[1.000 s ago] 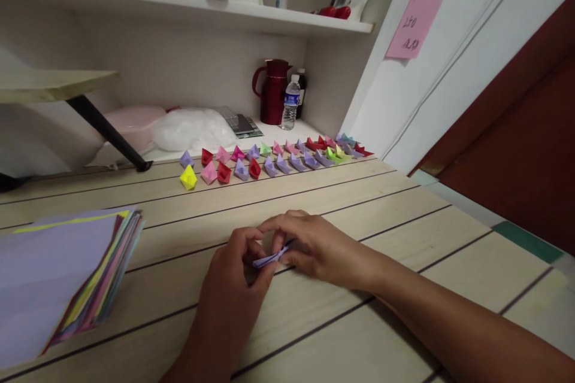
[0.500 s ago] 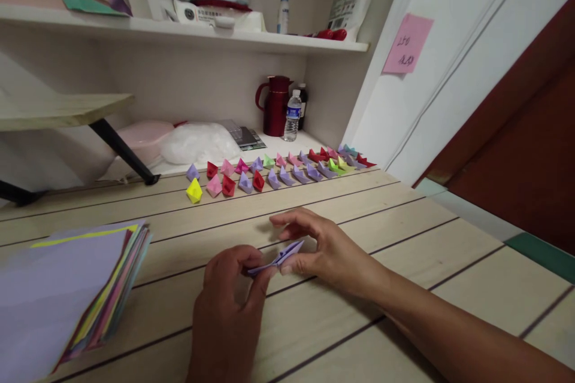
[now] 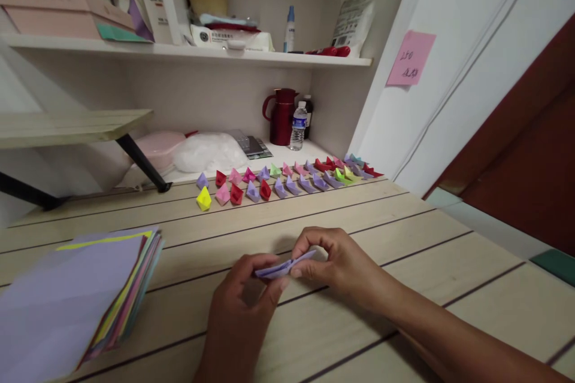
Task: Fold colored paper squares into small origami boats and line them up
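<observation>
Between my two hands is a small folded piece of purple paper, long and pointed like a little boat, held just above the slatted table. The thumb and forefinger of my left hand pinch its left end. My right hand grips the right end between thumb and fingertips; part of the paper is hidden there. Beyond my hands, two rows of small folded paper boats in several colours stand along the far edge, among them a yellow one at the left and a red one.
A stack of coloured paper sheets with purple on top lies at the left. Behind the boats stand a dark red jug and a water bottle, beside a white plastic bag. A black-legged wooden stand is at the far left.
My right fingers, spread apart before, have closed on the right end of the purple paper. The paper now looks flatter and narrower. The view has tilted up and shifted slightly left.
</observation>
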`<state>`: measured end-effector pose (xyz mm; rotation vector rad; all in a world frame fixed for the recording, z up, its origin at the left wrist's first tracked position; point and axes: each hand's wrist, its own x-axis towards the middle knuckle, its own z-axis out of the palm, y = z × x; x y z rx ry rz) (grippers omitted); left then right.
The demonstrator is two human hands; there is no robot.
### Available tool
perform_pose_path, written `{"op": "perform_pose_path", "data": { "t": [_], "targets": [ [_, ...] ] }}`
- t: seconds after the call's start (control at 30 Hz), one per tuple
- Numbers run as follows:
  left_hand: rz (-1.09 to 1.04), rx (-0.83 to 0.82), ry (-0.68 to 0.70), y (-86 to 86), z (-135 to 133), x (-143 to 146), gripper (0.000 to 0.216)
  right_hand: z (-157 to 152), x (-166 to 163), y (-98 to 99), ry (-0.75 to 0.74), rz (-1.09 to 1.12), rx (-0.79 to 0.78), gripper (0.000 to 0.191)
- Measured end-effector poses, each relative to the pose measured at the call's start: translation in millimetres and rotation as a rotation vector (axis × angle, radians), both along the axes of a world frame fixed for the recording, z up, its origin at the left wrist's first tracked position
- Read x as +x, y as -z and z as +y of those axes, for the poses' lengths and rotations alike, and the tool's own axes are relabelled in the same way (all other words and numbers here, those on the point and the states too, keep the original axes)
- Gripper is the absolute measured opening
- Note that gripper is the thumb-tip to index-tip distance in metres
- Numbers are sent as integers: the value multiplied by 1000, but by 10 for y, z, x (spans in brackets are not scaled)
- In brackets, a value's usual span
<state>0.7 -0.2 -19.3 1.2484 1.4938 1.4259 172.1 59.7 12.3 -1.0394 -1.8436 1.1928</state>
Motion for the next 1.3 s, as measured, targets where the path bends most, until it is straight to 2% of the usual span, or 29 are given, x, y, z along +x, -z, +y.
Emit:
{"op": "perform_pose_path", "data": {
  "t": [0.07, 0.23, 0.4, 0.67, 0.77, 0.93, 1.0, 1.07, 1.13, 1.2, 1.3],
  "targets": [
    [-16, -29, 44, -31, -15, -10, 18, 6, 9, 9, -10, 21, -66, 17],
    [-78, -69, 82, -32, 4, -34, 17, 43, 7, 49, -20, 79, -222, 33],
    [-159, -10, 102, 44, 59, -49, 15, 80, -4, 72, -17, 139, -352, 41],
    [-189, -11, 70, 81, 57, -40, 26, 75, 4, 91, -71, 105, -358, 39],
    [-160, 13, 43, 88, 62, -33, 31, 57, 8, 78, -83, 30, -261, 33],
    [-9, 115, -13, 120, 66, -16, 30, 24, 23, 14, -83, -108, 228, 15],
    [94, 187, -34, 113, 59, -24, 29, 39, 40, -6, -107, -110, 306, 16],
    [197, 295, -21, 87, 52, -47, 26, 83, 69, -8, -120, -88, 247, 19],
    [267, 367, 10, 49, 50, -78, 22, 149, 108, 14, -132, -44, 83, 21],
    [292, 365, 35, 17, 54, -107, 20, 219, 144, 56, -146, 5, -87, 25],
    [295, 339, 38, 2, 66, -129, 20, 284, 172, 122, -164, 50, -203, 32]
  ]
}}
